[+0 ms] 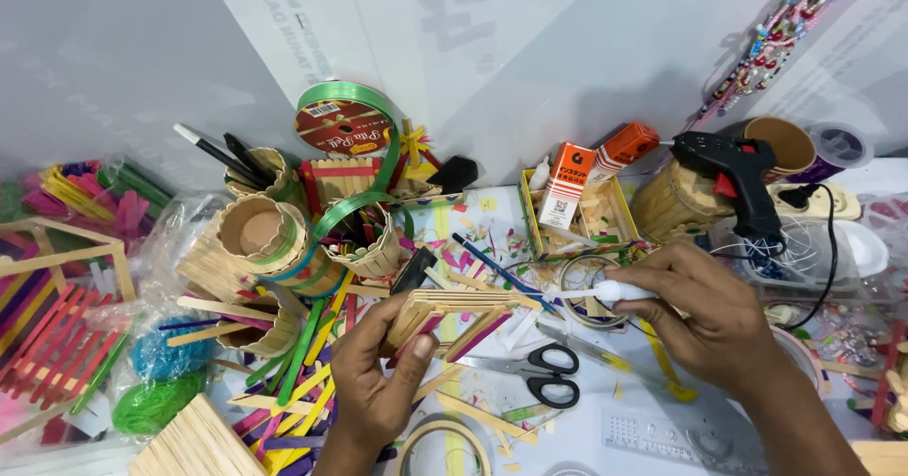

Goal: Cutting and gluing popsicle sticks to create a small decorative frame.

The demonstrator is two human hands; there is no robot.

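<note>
Craft table (662, 438) strewn w/ colored sticks: left hand (374, 377) clamps a part-built stick panel (454, 313) at center, several slats joined, more loose; right hand (709, 315) pinches white glue tube (615, 292), nozzle approx. at panel's edge. Scissors (539, 372) lie below.

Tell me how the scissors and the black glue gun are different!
The scissors lie flat on the table, just below the hands; the glue gun stands propped up at the back right. The scissors have shiny metal blades with black loop handles; the glue gun is chunky black plastic with a red trigger. A cord runs by the glue gun; the scissors have none. Neither is being held: the left hand holds a stick piece, the right hand a white tube.
</note>
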